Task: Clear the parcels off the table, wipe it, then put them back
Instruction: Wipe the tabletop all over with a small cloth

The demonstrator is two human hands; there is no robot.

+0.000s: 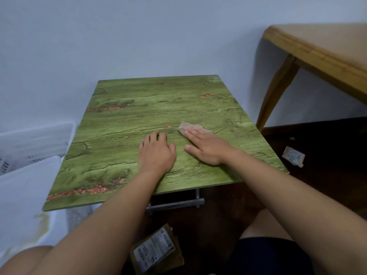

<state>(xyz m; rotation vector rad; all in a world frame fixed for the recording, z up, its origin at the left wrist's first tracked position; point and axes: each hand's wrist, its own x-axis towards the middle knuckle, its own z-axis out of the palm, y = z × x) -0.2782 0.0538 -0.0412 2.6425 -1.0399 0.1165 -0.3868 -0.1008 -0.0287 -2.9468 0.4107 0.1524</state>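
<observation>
Right hand (206, 147): I press it flat on the cloth (195, 129).
Left hand (156, 151): flat on the table (123, 124).
Parcel (156, 251): on the floor.

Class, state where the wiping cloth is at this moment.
In the head view, the cloth lies flat on the green table, right of centre, pressed under the fingers of the right hand, with the left hand resting beside it.

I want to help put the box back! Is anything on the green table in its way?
Only the left hand and the right hand pressing a wipe. The parcel lies on the floor below the table.
</observation>
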